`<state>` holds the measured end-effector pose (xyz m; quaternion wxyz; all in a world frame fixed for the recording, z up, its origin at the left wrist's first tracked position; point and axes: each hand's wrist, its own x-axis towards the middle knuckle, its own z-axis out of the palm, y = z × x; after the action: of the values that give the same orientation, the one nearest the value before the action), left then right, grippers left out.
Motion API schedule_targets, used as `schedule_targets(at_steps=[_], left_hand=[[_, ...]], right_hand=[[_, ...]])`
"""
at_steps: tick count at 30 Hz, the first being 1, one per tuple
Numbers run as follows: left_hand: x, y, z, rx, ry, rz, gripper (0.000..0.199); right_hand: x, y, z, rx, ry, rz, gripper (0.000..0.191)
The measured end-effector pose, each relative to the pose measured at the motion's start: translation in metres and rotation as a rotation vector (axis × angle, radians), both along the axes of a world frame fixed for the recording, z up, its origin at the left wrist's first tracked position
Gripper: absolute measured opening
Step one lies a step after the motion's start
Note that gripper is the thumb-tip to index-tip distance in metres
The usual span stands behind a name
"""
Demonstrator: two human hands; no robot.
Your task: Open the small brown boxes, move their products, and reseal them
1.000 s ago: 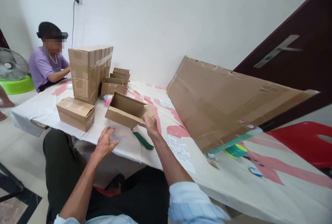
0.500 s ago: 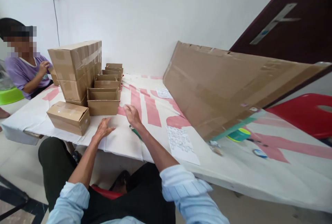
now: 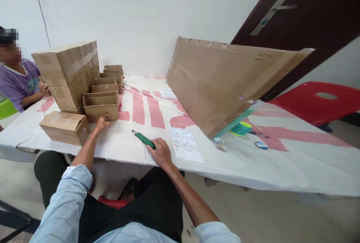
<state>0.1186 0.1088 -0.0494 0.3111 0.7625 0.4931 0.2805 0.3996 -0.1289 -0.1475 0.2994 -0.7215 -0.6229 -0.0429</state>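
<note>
A green utility knife (image 3: 144, 139) lies on the table, its blade end pointing left and away from me. My right hand (image 3: 161, 152) is closed round the knife's near end. My left hand (image 3: 101, 123) is at the front wall of the nearest open cardboard box (image 3: 95, 112), with its fingertips against the cardboard. Whether its fingers grip the wall is hard to see. Just left of that hand lies a closed, taped box (image 3: 65, 127). More open boxes (image 3: 105, 88) stand in a row behind the nearest one.
Stacked closed boxes (image 3: 67, 72) rise at the left, near a person in purple (image 3: 21, 81). A large cardboard sheet (image 3: 213, 81) leans at centre right. Printed paper (image 3: 185, 145), a tape roll (image 3: 261, 145) and a green container (image 3: 241, 128) rest on the tablecloth (image 3: 281, 171).
My left hand has moved forward and left to the open box. My right hand has come back toward me and taken hold of the knife. The view has turned right.
</note>
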Motion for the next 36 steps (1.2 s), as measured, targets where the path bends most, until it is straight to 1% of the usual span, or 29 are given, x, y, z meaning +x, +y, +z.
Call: schedule_targets(at_steps=[4,11,14,16,17,19,23,25,27,28,30,32,34,36], left_hand=[[-0.001,0.006,0.001,-0.019,0.108,0.012,0.04],[0.005,0.02,0.004,-0.031,0.141,-0.006,0.04],[0.007,0.022,0.008,-0.024,0.135,-0.027,0.055],[0.008,0.017,0.011,-0.005,0.125,-0.053,0.067],[0.008,0.014,0.012,0.01,0.12,-0.069,0.069],[0.008,0.001,0.013,0.053,0.107,-0.107,0.067],[-0.002,-0.038,0.019,0.164,0.087,-0.174,0.059],[-0.013,-0.062,0.029,0.224,0.072,-0.195,0.057],[-0.031,-0.086,0.047,0.32,0.046,-0.198,0.05],[-0.042,-0.095,0.058,0.426,0.029,-0.187,0.044],[-0.07,-0.108,0.083,0.6,0.022,-0.106,0.036],[-0.103,-0.11,0.105,0.694,0.054,0.068,0.03],[-0.139,-0.102,0.121,0.697,0.108,0.285,0.033],[-0.173,-0.087,0.128,0.618,0.15,0.522,0.042]], right_hand=[[-0.005,0.002,0.005,-0.011,-0.013,-0.047,0.018],[-0.005,0.003,0.004,0.015,-0.04,-0.058,0.015],[-0.005,0.004,0.003,0.039,-0.064,-0.059,0.013],[-0.005,0.004,0.003,0.052,-0.075,-0.058,0.012],[-0.005,0.004,0.002,0.057,-0.077,-0.058,0.012],[-0.004,0.004,0.0,0.068,-0.078,-0.056,0.011],[-0.001,0.003,-0.007,0.092,-0.081,-0.042,0.011],[0.001,0.003,-0.011,0.099,-0.081,-0.032,0.012],[0.002,0.002,-0.013,0.1,-0.076,-0.026,0.013],[0.002,0.002,-0.013,0.098,-0.072,-0.025,0.014],[0.001,0.001,-0.012,0.091,-0.065,-0.027,0.014],[0.0,0.001,-0.01,0.082,-0.06,-0.035,0.013],[-0.001,0.002,-0.007,0.073,-0.055,-0.045,0.012],[-0.001,0.004,-0.006,0.067,-0.049,-0.055,0.011]])
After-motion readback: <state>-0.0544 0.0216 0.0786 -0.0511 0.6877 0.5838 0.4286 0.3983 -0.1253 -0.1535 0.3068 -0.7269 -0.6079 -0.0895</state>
